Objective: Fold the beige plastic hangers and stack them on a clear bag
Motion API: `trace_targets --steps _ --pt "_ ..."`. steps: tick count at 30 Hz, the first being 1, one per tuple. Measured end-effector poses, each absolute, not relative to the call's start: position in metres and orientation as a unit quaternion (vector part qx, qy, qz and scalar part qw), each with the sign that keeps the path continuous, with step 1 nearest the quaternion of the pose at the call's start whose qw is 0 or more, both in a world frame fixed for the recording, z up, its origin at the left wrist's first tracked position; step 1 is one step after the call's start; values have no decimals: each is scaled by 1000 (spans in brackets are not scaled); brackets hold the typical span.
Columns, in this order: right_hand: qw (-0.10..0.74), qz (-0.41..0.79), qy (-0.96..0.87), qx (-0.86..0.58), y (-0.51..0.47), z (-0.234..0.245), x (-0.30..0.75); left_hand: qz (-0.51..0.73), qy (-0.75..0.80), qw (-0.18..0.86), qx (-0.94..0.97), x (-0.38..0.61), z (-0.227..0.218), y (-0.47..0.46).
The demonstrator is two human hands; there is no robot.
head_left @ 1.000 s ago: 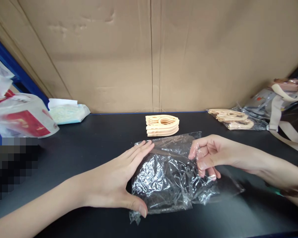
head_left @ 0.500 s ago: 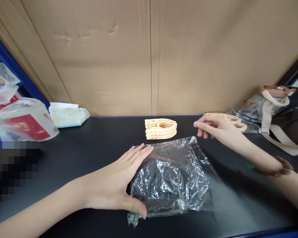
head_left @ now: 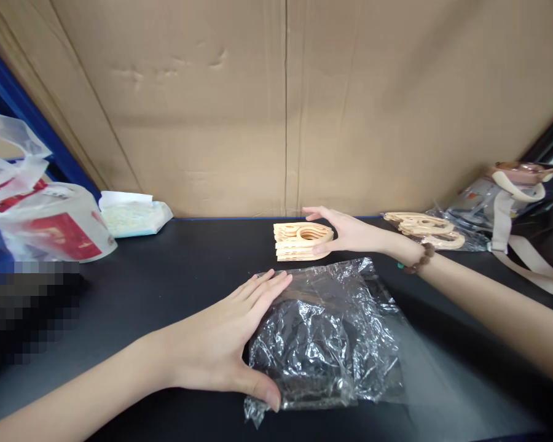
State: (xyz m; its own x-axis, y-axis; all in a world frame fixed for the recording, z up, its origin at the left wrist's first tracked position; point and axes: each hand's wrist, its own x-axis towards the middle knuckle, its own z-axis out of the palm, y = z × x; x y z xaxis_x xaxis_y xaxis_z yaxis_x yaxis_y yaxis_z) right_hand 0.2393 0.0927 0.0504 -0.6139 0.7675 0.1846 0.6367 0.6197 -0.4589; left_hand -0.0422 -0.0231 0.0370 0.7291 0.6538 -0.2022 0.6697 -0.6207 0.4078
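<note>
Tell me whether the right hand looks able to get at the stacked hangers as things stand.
Likely yes: the right hand is open at the right end of the stacked hangers; the plastic bag lies nearer the wearer, out of its way.

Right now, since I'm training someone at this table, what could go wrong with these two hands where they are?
The right hand is at the rounded end of the beige stack; a bump or loose pinch might skew its layers. The left hand lies on one side of the thin, crinkled clear bag, so dragging might tear it. The bag lies just in front of the stack, so a slipping piece could land on it.
</note>
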Motion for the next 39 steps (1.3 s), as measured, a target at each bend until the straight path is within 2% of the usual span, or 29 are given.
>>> trace_targets --steps 5,10,14,19,25,31,35,39 --pt "197 190 -880 -389 99 50 237 -19 370 234 899 -42 37 -22" --pt "255 241 -847 -398 90 61 252 -11 369 228 901 -43 36 -22" --pt "286 177 -829 -446 63 76 280 -11 370 226 901 -43 36 -22" --pt "234 115 -805 -533 21 79 331 -14 372 224 901 -41 35 -23" --pt "163 85 -813 -553 -15 68 374 -11 360 230 904 -47 30 -20" --pt "97 161 -840 -509 -23 71 348 13 347 229 909 -50 22 -19" --pt "95 183 -844 -495 -13 58 323 -6 364 231 902 -43 28 -23" --pt "153 221 -836 -478 -5 33 302 -23 380 240 893 -37 35 -26"
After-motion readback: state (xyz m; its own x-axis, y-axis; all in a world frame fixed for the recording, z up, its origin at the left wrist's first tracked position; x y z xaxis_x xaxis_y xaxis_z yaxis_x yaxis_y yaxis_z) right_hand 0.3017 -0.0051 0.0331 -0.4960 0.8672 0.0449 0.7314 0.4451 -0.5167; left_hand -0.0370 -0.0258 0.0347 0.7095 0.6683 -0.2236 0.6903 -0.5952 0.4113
